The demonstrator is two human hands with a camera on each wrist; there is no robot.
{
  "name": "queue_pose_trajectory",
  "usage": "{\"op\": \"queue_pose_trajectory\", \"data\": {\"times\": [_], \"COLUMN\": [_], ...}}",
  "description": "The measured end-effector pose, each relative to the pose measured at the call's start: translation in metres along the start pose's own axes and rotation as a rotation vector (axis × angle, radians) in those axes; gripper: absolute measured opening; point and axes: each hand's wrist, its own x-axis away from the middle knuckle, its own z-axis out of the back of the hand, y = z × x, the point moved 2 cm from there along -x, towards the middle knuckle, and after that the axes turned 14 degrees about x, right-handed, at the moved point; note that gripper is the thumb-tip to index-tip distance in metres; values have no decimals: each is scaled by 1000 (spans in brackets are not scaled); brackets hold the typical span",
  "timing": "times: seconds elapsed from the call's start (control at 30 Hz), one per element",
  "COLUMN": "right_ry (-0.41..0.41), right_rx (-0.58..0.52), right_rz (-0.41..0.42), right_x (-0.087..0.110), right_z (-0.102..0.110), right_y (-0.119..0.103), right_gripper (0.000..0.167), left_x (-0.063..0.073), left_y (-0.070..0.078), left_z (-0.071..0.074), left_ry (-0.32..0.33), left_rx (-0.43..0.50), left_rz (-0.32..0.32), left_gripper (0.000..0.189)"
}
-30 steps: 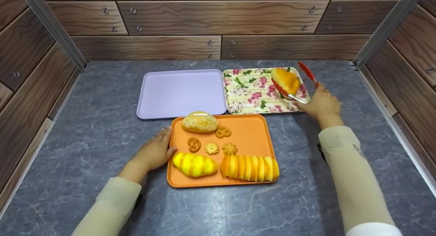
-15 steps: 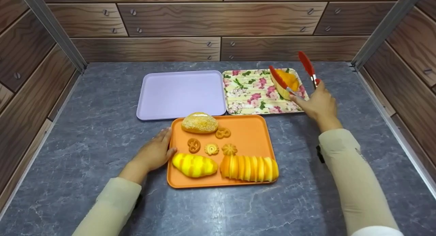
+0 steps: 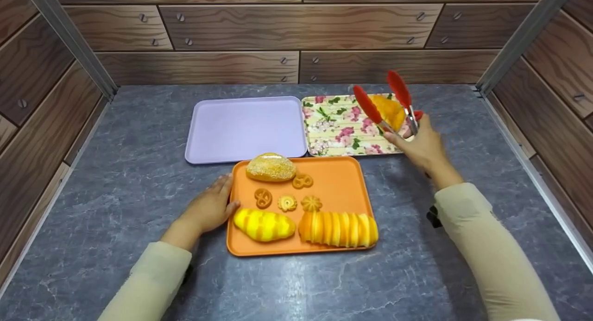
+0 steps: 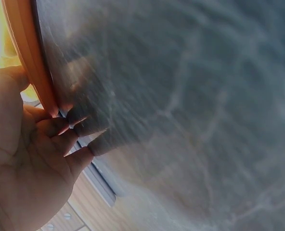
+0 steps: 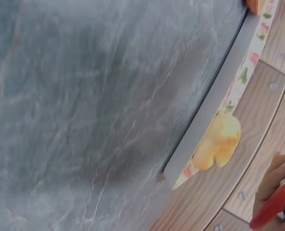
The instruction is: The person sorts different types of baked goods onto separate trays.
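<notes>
Red-tipped tongs (image 3: 368, 107) are held in my right hand (image 3: 424, 145), their arms spread apart with nothing between the tips. They hover over the floral tray (image 3: 331, 138), where a golden bread roll (image 3: 389, 111) lies at the right end, partly hidden behind them in the head view. The right wrist view shows that bread (image 5: 219, 139) resting on the tray, apart from the tongs. My left hand (image 3: 208, 205) rests against the left edge of the orange tray (image 3: 340, 179), thumb over the rim and straight fingers along its outer side.
On the orange tray lie a sesame-topped bun (image 3: 271, 168), a yellow striped bread (image 3: 264, 226), a sliced loaf (image 3: 338, 229) and several small cookies (image 3: 287, 203). A lilac tray (image 3: 245, 129) stands behind it, beside the floral one. Wood-patterned walls (image 3: 296, 27) enclose the table.
The tongs have let go of the bread roll, risen off it and shifted left, their arms still apart. The bread stays on the floral tray. My left hand has not moved.
</notes>
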Motion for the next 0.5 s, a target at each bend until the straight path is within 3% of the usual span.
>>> {"op": "queue_pose_trajectory", "data": {"times": [0.3,0.5], "right_ry": [-59,-150], "right_rx": [3,-11], "right_rz": [110,169], "right_x": [17,33], "right_z": [-9,-11], "right_y": [-6,-10], "right_gripper": [83,78], "left_x": [0,0], "left_y": [0,1], "left_z": [0,1], "left_ry": [5,-10], "left_rx": [3,9], "left_rz": [5,17], "left_gripper": [68,69]}}
